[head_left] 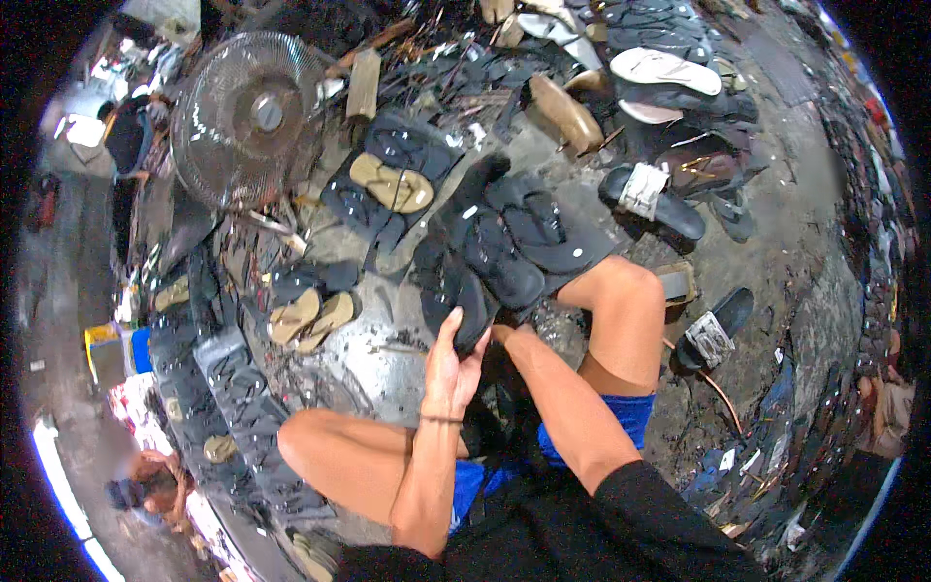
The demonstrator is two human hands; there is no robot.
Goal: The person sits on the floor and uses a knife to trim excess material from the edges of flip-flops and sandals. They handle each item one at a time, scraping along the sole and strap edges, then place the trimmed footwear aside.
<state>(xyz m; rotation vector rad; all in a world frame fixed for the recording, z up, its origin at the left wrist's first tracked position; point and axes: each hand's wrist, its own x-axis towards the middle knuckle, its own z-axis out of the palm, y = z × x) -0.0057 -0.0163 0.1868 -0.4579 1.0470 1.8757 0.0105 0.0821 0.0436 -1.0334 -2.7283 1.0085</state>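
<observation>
My left hand (454, 367) is closed round the near end of a black flip-flop (449, 291), thumb along its side, between my bent knees. My right hand (501, 335) is beside that end; its fingers are hidden behind the footwear, so its hold does not show. Just beyond lie more black flip-flops (501, 257), close to the held one, and a dark flat sheet (572, 247) near my right knee. Further off to the left, a tan flip-flop (391, 184) rests on black ones.
A round caged fan (257, 121) stands at the far left. Tan flip-flops (312, 320) lie left of my hands. To the right are slides with pale straps (713, 339). White soles (666, 72) top a far pile. Rows of black footwear (242, 388) line the left; another person (155, 490) sits beyond.
</observation>
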